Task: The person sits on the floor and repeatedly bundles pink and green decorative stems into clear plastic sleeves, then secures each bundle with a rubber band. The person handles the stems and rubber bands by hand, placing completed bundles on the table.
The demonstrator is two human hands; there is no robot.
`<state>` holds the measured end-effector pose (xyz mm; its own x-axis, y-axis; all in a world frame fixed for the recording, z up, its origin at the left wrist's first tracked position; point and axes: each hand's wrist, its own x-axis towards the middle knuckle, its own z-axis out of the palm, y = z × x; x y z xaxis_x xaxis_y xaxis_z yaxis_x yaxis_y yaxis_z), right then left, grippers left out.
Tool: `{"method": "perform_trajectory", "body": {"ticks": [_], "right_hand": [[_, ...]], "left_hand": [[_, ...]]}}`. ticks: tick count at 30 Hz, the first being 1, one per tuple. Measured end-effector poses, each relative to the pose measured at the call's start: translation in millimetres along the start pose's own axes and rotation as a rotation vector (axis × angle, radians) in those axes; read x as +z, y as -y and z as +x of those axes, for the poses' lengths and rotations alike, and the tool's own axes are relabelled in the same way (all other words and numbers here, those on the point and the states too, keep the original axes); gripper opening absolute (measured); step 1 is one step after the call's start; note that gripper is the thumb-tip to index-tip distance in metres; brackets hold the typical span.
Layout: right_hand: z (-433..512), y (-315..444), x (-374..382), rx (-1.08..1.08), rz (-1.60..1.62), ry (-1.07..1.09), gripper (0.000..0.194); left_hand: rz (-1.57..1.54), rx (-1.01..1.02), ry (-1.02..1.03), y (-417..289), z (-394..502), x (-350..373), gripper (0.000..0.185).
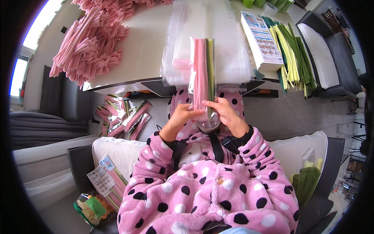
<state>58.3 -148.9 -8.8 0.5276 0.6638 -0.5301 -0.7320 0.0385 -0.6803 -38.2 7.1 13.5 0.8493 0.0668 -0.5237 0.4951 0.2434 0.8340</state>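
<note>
Both my hands hold a clear plastic bag (201, 73) by its near end, above my lap. Inside lie pink, dark green and yellow chenille stems in a long bundle. My left hand (187, 114) pinches the bag's left side, its thumb pointing across the pink stems. On the right side, my right hand (225, 111) grips the bag with its thumb on top. The bag's near end bulges open toward me. Its far end reaches over a stack of clear plastic bags (233, 58) on the white table (143, 44).
Pink chenille stems (84, 46) heap at the table's left. A stack of printed leaflets (263, 41) and green and yellow stems (292, 55) lie at the right, some overhanging the edge. Filled bags (124, 117) lie on the floor. More green stems (305, 184) rest on the sofa (304, 143).
</note>
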Motion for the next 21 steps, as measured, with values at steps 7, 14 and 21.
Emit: {"method": "perform_trajectory", "body": {"ticks": [7, 14, 21], "right_hand": [[-11.8, -1.6, 18.6, -0.132, 0.137, -0.013, 0.02], [-11.6, 38.0, 15.8, -0.315, 0.118, 0.012, 0.028], [-10.6, 90.8, 6.4, -0.369, 0.224, -0.095, 0.028]], "left_hand": [[0.134, 0.068, -0.034, -11.4, -20.1, 3.6, 0.013], [0.298, 0.115, 0.075, -12.9, -25.3, 5.2, 0.016], [0.409, 0.143, 0.215, -19.9, -29.9, -3.1, 0.019]]}}
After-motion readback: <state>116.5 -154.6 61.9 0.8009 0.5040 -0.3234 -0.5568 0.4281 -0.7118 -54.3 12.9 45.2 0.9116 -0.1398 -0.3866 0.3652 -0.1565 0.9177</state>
